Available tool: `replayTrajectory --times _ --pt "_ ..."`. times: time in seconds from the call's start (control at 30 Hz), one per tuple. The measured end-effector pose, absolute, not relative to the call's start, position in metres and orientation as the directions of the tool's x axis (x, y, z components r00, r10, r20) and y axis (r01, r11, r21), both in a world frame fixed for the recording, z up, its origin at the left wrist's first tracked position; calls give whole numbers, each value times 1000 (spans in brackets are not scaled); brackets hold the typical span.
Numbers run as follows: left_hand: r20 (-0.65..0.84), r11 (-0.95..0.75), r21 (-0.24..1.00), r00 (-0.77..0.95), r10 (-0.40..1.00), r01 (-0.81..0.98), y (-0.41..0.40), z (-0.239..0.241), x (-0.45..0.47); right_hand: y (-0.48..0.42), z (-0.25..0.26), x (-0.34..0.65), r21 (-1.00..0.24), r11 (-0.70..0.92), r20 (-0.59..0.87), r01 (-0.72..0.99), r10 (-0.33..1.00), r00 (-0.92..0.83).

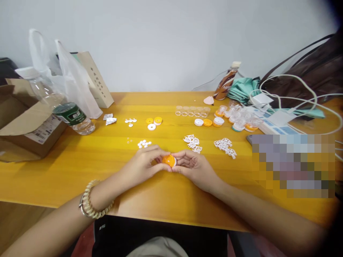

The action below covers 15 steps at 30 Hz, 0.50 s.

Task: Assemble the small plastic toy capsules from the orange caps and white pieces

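Just above the tabletop, an orange round plastic piece with a pale rim on its right side is pinched between both hands. My left hand grips its left edge with thumb and fingers. From the right, my right hand closes on the pale edge, its fingers curled. Small white discs lie beyond my left hand. White lattice-like plastic parts sit beyond my right hand, with more white openwork pieces farther right. Yellow and white round caps rest behind the hands.
Clear cups stand in a row at the back, near clear-topped assemblies. A power strip with cables and a leaning coffee bottle are right. Left are a cardboard box, a tilted water bottle and a plastic bag.
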<state>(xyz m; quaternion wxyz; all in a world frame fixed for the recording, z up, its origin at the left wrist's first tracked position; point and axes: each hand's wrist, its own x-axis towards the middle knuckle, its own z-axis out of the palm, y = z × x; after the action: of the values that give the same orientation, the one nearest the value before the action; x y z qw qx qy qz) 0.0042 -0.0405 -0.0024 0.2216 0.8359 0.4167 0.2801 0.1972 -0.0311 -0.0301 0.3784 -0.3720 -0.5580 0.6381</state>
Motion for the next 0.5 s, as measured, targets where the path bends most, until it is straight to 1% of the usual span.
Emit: replayTrajectory --times 0.1,0.23,0.5 --pt "253 -523 655 494 832 546 -38 0 2 -30 -26 197 -987 -137 -86 -80 888 -452" --pt "182 -493 724 556 811 483 -33 6 -2 -26 -25 197 -981 -167 -103 -99 880 -464" --pt "181 -479 747 553 813 460 -34 10 -2 -26 -26 197 -978 -181 -110 -106 873 -475"
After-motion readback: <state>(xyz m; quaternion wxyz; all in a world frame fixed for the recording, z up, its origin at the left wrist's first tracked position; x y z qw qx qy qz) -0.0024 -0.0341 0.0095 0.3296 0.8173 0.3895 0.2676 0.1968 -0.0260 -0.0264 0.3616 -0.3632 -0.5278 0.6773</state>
